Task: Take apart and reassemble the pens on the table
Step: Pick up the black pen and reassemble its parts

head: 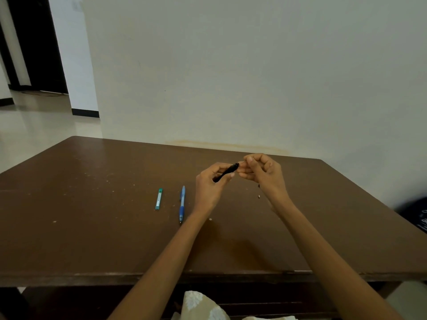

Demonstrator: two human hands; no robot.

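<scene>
A black pen barrel (226, 172) is held above the worktop (92, 204).
It is gripped by the left hand (209, 185); its far end is pinched by the right hand (262, 173). A blue pen (182, 203) lies nearby.

You had dim, flat light with a greenish-grey cast over the plain painted wall (231, 65). The brightest area was the glossy pale floor (34, 125) at the left, where a soft sheen suggested light came in from that side. The dark brown wooden table (92, 227) showed a dull, faint reflection near its front centre, and only soft shadows lay under your forearms. The wide lens bowed the table's edges and tilted the dark doorway (34, 42) at the upper left. Your left hand (209, 188) and right hand (263, 174) looked soft, so the small black pen barrel (225, 173) between them lacked detail. A dark object at the right edge (416, 215) was blurred.
</scene>
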